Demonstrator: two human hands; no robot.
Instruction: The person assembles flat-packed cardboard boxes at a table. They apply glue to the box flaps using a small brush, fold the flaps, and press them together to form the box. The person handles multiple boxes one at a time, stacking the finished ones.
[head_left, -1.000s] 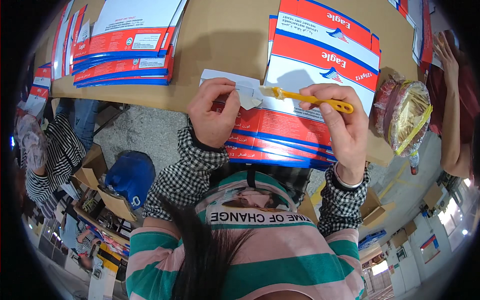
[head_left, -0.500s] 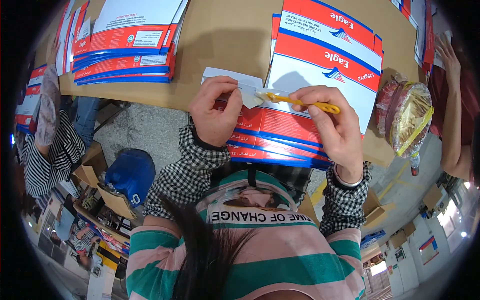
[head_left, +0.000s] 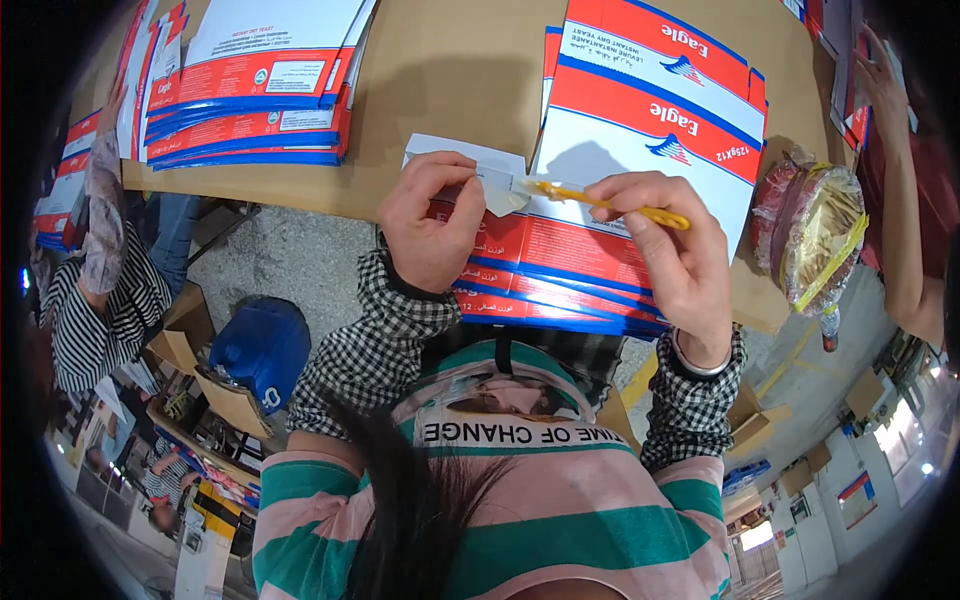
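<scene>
Yellow brush point(head_left: 575, 194), gripped by the right hand point(head_left: 680, 240), could smear carton blanks point(head_left: 590, 255) if it slips; left hand point(head_left: 430, 222) pinches white flap point(head_left: 506, 198).

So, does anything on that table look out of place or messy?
Mostly the container at the table's right edge: wrapped in crumpled clear film with a yellow strip, it looks makeshift beside the flat printed cartons. Those cartons' near edges are also fanned unevenly rather than squared up. No spill or damage stands out.

A soft shadow dims the table point(head_left: 450, 110); edges bend.
</scene>
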